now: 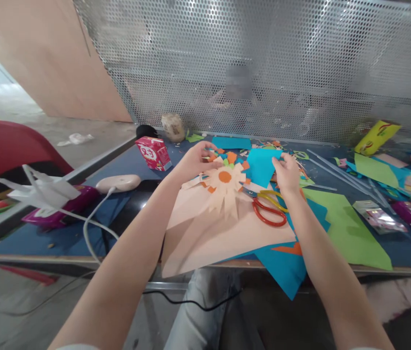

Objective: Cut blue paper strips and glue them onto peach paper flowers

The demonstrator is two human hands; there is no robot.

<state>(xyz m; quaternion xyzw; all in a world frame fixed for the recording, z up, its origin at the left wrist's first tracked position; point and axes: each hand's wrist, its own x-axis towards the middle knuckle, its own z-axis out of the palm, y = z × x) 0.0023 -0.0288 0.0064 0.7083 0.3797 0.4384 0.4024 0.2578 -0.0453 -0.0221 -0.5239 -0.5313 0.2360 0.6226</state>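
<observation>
The right hand (287, 171) pinched a small bright-blue paper sheet (261, 166) by its right edge, just right of a cream, fringed paper flower (225, 177); the left hand (201, 159) curled at the flower's far-left side, its grip unclear. Both papers looked light, the petals easily creased, the flower's middle probably the safer hold.

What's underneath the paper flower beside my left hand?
Beneath the paper flower, the peach sheet shows around its front petals; whatever its middle covers can't be seen.

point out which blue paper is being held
The blue piece pinched in the right hand, beside the paper flower; other blue sheets lie on the table.
</observation>
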